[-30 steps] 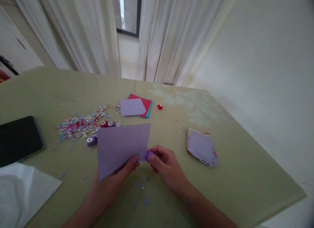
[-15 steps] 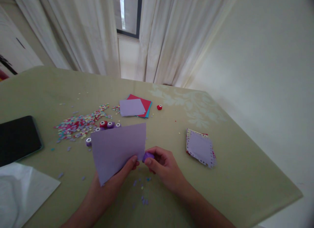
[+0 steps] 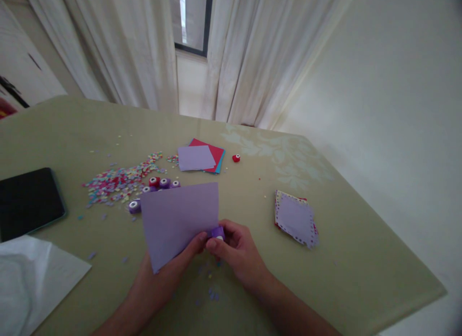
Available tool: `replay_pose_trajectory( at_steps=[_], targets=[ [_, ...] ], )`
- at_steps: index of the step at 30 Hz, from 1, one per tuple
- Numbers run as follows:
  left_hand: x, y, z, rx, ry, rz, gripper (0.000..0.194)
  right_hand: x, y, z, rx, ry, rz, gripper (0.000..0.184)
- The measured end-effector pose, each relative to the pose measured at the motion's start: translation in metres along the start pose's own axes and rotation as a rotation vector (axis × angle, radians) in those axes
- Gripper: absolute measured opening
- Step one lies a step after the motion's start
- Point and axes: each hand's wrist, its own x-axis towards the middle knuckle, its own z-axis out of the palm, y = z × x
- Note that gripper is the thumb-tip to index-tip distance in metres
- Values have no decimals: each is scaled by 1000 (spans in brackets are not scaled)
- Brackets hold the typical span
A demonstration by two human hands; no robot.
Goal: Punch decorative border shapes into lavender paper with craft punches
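A sheet of lilac paper (image 3: 180,220) stands tilted up over the table, pinched at its lower edge by my left hand (image 3: 173,266). Between the thumb and fingers of my right hand (image 3: 238,249) is a small purple craft punch (image 3: 217,232), its white button facing down toward my thumb. The punch sits at the paper's lower right corner; whether the paper is inside its slot is hidden. Behind the sheet, partly covered by it, are several purple punches (image 3: 134,206) and a red punch (image 3: 154,182).
Colourful paper confetti (image 3: 119,182) is heaped at the left. Lilac, red and blue sheets (image 3: 197,158) lie farther back beside another red punch (image 3: 236,158). A stack of edge-punched papers (image 3: 296,218) is at the right. A black tablet (image 3: 31,201) and white paper (image 3: 39,283) lie left.
The punch in my right hand has turned so its white button shows, and it has come against the paper's lower right corner. The sheet appears slightly farther right.
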Motion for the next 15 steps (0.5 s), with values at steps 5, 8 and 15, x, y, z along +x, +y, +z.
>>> replay_pose_trajectory(
  at_steps=[5,8,15],
  targets=[
    [-1,2,-1,-13,-19,71,27,1,0,-1,-16,-22,31,53],
    [-1,2,-1,43,6,102,28,0,1,-5,-62,-48,56,53],
    [-1,14,-4,124,-19,93,26,-3,-7,-1,-56,-117,61,53]
  ],
)
